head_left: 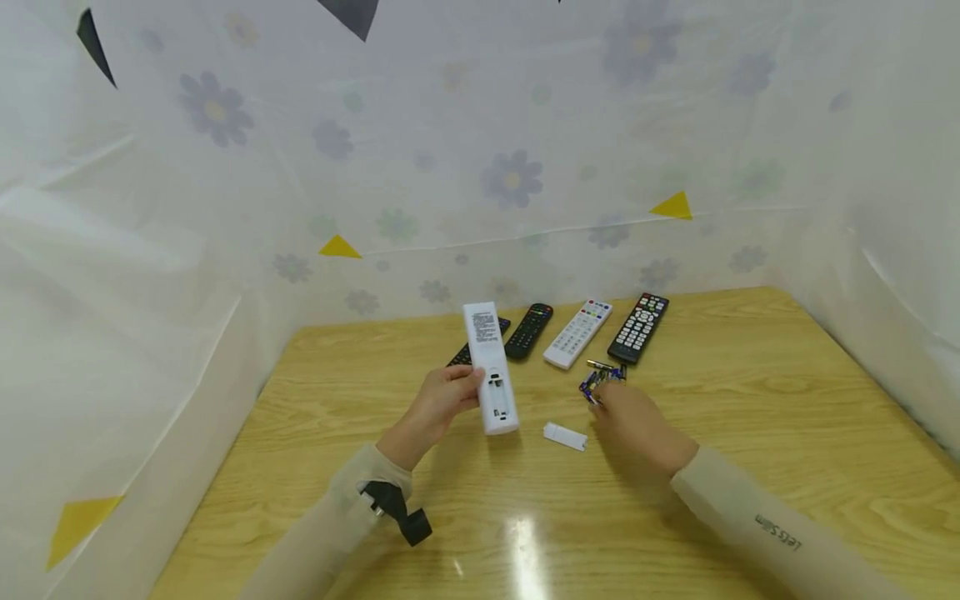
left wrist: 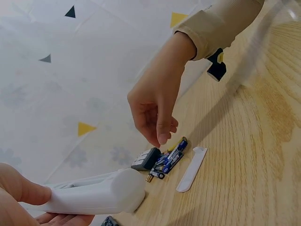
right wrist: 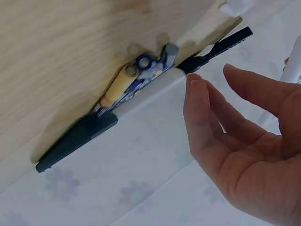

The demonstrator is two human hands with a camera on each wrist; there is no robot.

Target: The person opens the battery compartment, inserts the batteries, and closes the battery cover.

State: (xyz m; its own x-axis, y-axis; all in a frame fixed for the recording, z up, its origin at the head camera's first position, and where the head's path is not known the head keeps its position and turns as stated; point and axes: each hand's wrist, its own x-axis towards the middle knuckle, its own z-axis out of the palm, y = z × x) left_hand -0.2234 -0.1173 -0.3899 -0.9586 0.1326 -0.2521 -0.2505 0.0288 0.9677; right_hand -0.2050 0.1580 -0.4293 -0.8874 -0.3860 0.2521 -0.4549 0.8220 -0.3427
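Observation:
A white remote control [head_left: 491, 358] is gripped in my left hand [head_left: 438, 400], back side up, its battery compartment uncovered and no batteries visible inside. My right hand [head_left: 636, 418] hovers just over a small heap of batteries [head_left: 587, 388]. In the right wrist view, the thumb and fingers of this right hand [right wrist: 249, 150] are bent but apart, with nothing between them. Blue batteries [left wrist: 171, 160] lie jumbled on the table in the left wrist view, below the fingertips. Between the hands, a white battery cover [head_left: 565, 436] lies loose on the wood.
Behind the hands lie a black remote [head_left: 529, 332], a second white remote [head_left: 577, 333] and a black remote with white buttons [head_left: 639, 327]. Another black remote [head_left: 461, 357] is partly hidden by the held one. A flowered sheet [head_left: 450, 167] hangs behind the wooden table [head_left: 322, 392].

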